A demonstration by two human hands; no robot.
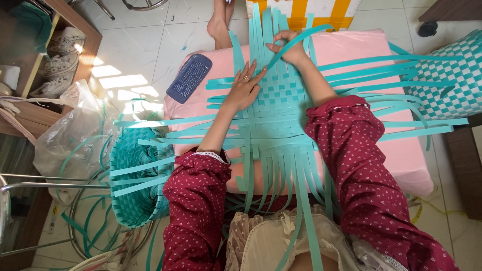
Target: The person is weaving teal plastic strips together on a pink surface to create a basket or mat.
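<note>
The left hand (244, 86) lies flat and fully open, fingers spread, palm pressing down on the woven teal mat (281, 95) near the middle of the pink cushion (401, 155); a ring shows on 1 finger. The right hand (288, 47) is closed in a pinch around 1 teal strip (306, 34), lifting it in an arc above the mat's far edge, toward the far side of the cushion. Loose strip ends fan out from the mat over all 4 cushion edges. A dark blue flat case (190, 78) lies at the cushion's far left corner. On the floor off the left edge sits a partly woven teal basket (133, 180), beside a clear plastic bag (75, 135). A finished teal-and-white checked basket (447, 75) stands off the right edge.
</note>
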